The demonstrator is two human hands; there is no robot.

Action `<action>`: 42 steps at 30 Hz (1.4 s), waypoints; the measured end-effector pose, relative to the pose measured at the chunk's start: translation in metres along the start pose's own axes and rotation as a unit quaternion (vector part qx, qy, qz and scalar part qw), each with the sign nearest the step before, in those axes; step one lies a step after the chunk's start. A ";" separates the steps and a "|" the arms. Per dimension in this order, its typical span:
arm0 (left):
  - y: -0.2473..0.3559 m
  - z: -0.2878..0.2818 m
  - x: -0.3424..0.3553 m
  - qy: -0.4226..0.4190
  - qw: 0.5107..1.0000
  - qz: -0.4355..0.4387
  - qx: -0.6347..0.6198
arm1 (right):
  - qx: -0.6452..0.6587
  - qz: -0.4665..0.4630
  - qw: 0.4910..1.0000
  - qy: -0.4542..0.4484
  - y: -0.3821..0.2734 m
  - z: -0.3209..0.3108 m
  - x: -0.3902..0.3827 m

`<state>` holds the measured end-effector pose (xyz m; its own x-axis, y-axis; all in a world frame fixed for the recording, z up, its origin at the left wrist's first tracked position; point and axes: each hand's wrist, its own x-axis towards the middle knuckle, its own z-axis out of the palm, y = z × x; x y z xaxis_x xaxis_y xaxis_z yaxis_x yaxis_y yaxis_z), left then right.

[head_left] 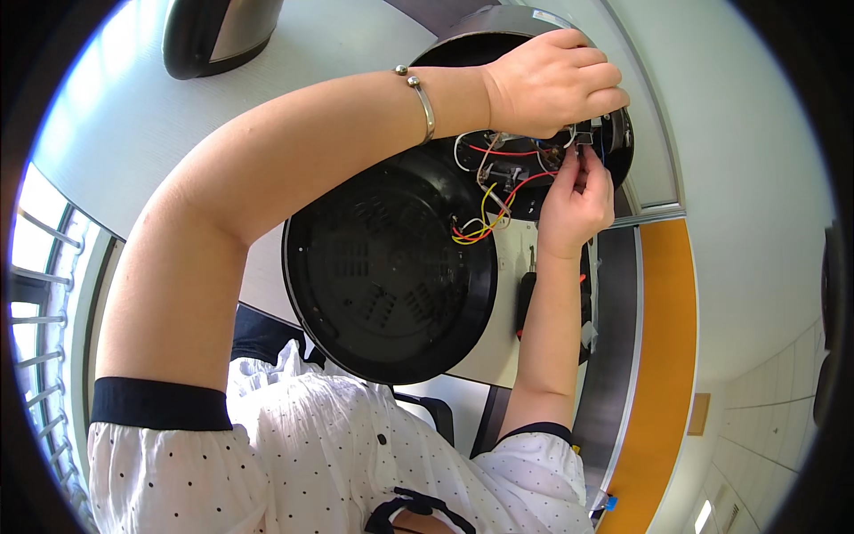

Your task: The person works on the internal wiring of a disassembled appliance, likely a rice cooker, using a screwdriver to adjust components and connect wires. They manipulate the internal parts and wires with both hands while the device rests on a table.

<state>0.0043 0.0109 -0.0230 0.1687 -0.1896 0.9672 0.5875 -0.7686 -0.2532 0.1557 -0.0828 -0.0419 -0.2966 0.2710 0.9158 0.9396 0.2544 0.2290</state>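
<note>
My left hand [556, 82], a metal cuff bracelet at its wrist, reaches across the opened black round appliance housing [620, 147]. Its fingers are curled down at the housing's right side, and what they grip is hidden beneath them. Just below, my right hand [578, 203] is closed in a pinch by a small dark block [584, 138] and a white wire; the pinched piece is too small to name. Red wires [503, 152] and other leads run inside the housing. Yellow and red wires [480, 233] link it to a black round base cover [396, 285] with vent slots, lying nearer me.
At the back left of the pale table [356, 40] stands a dark and silver object [233, 36]. Dark tools with red parts [531, 303] lie partly behind my right forearm. An orange panel [665, 338] runs along the right, and a barred window [40, 267] is at far left.
</note>
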 end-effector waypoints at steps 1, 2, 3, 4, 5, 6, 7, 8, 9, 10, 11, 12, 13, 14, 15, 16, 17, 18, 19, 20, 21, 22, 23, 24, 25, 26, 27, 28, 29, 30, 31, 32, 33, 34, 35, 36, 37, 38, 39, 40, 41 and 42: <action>0.001 0.000 0.000 0.005 1.000 -0.002 -0.003 | -0.004 -0.008 1.000 0.002 0.002 0.000 0.000; 0.001 0.001 0.000 0.010 1.000 -0.004 -0.006 | -0.008 -0.017 1.000 0.005 0.004 0.000 -0.001; 0.001 0.000 0.000 0.014 1.000 -0.004 -0.008 | -0.011 -0.025 1.000 0.010 0.005 0.001 -0.001; 0.000 0.000 0.000 0.019 1.000 -0.003 -0.011 | -0.008 -0.018 1.000 0.009 0.006 0.001 -0.001; 0.000 -0.001 0.000 0.024 1.000 -0.003 -0.014 | -0.003 -0.012 1.000 0.008 0.005 0.001 -0.001; 0.000 -0.001 0.000 0.029 0.999 -0.003 -0.018 | 0.000 -0.005 1.000 0.007 0.004 0.000 -0.002; -0.001 -0.001 0.000 0.032 0.999 -0.001 -0.019 | -0.002 -0.009 1.000 0.005 0.004 0.000 -0.001; -0.001 -0.002 0.000 0.034 0.999 0.000 -0.019 | -0.003 -0.013 1.000 0.004 0.003 0.000 0.000; -0.002 -0.001 0.000 0.037 0.999 0.002 -0.021 | -0.005 -0.016 1.000 0.003 0.003 -0.001 0.000; -0.001 -0.001 -0.001 0.039 0.999 0.002 -0.023 | -0.017 -0.025 1.000 0.004 0.002 -0.002 0.000; -0.001 -0.001 -0.001 0.044 0.999 0.002 -0.022 | -0.027 -0.050 0.998 0.016 0.003 -0.001 0.001; -0.002 -0.001 -0.001 0.048 0.999 0.003 -0.021 | -0.037 -0.075 0.996 0.029 0.005 0.002 0.003; -0.002 -0.001 -0.001 0.052 0.998 0.004 -0.020 | -0.046 -0.100 0.993 0.041 0.005 0.004 0.004; -0.002 -0.001 -0.001 0.040 0.999 -0.003 -0.033 | -0.046 -0.093 0.994 0.045 0.004 0.005 0.005; -0.002 -0.001 0.000 0.037 0.999 -0.002 -0.035 | -0.050 -0.092 0.994 0.044 0.005 0.005 0.005; -0.002 0.000 0.000 0.033 0.999 0.000 -0.037 | -0.053 -0.092 0.993 0.043 0.006 0.006 0.006; -0.002 0.000 0.001 0.030 0.999 0.002 -0.039 | -0.057 -0.092 0.993 0.042 0.007 0.007 0.006; -0.003 -0.002 0.001 0.026 0.999 0.008 -0.043 | -0.053 -0.076 0.995 0.040 0.006 0.010 0.006; -0.005 -0.005 0.001 0.021 0.999 0.014 -0.047 | -0.054 -0.081 0.994 0.044 0.006 0.010 0.006; -0.006 -0.007 0.001 0.016 0.998 0.020 -0.051 | -0.056 -0.087 0.994 0.047 0.006 0.010 0.007; -0.007 -0.007 0.001 0.009 0.998 0.023 -0.054 | -0.057 -0.092 0.993 0.050 0.006 0.010 0.007; -0.008 -0.008 0.001 0.003 0.998 0.026 -0.056 | -0.055 -0.093 0.993 0.052 0.006 0.011 0.008; -0.009 -0.009 0.002 -0.004 0.998 0.029 -0.058 | -0.053 -0.095 0.993 0.055 0.007 0.011 0.008; -0.010 -0.010 0.002 -0.012 0.997 0.031 -0.063 | -0.051 -0.095 0.993 0.055 0.007 0.012 0.008; -0.012 -0.012 0.002 -0.020 0.997 0.034 -0.067 | -0.048 -0.092 0.993 0.056 0.007 0.012 0.007; -0.013 -0.013 0.002 -0.028 0.996 0.036 -0.072 | -0.045 -0.088 0.993 0.057 0.007 0.013 0.007; -0.014 -0.014 0.002 -0.035 0.996 0.035 -0.078 | -0.042 -0.085 0.994 0.055 0.006 0.013 0.006; -0.015 -0.014 0.002 -0.043 0.995 0.034 -0.085 | -0.044 -0.086 0.994 0.056 0.006 0.013 0.006; -0.016 -0.013 0.003 -0.050 0.994 0.033 -0.092 | -0.046 -0.088 0.994 0.056 0.007 0.012 0.006; -0.017 -0.014 0.002 -0.048 0.994 0.030 -0.096 | -0.045 -0.092 0.993 0.055 0.006 0.013 0.007; -0.017 -0.013 0.003 -0.046 0.994 0.028 -0.100 | -0.047 -0.090 0.993 0.053 0.005 0.013 0.008; -0.018 -0.012 0.003 -0.044 0.993 0.026 -0.104 | -0.049 -0.089 0.994 0.050 0.004 0.013 0.008; -0.017 -0.013 0.004 -0.057 0.992 0.026 -0.106 | -0.052 -0.087 0.994 0.046 0.004 0.012 0.007; -0.016 -0.013 0.004 -0.070 0.991 0.026 -0.109 | -0.047 -0.089 0.994 0.049 0.006 0.013 0.007; -0.016 -0.014 0.005 -0.082 0.990 0.026 -0.111 | -0.044 -0.087 0.994 0.049 0.006 0.014 0.006; -0.015 -0.013 0.004 -0.082 0.991 0.031 -0.099 | -0.044 -0.086 0.994 0.049 0.007 0.014 0.005; -0.014 -0.013 0.003 -0.077 0.992 0.027 -0.099 | -0.043 -0.084 0.994 0.049 0.009 0.014 0.004; -0.013 -0.012 0.002 -0.073 0.992 0.023 -0.098 | -0.047 -0.090 0.994 0.044 0.010 0.014 0.004; -0.013 -0.012 0.003 -0.067 0.993 0.022 -0.098 | -0.046 -0.087 0.994 0.044 0.011 0.014 0.004; -0.012 -0.013 0.003 -0.063 0.993 0.022 -0.098 | -0.046 -0.084 0.994 0.044 0.012 0.014 0.003; -0.011 -0.013 0.002 -0.064 0.994 0.019 -0.089 | -0.046 -0.081 0.995 0.044 0.012 0.014 0.003; -0.011 -0.013 0.002 -0.067 0.994 0.017 -0.082 | -0.043 -0.084 0.994 0.048 0.011 0.013 0.003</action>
<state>-0.0120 0.0108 -0.0186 0.2970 -0.1422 0.9442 0.4452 -0.8542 -0.2687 0.1626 -0.0666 -0.0407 -0.4367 0.1398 0.8887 0.8906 0.2067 0.4051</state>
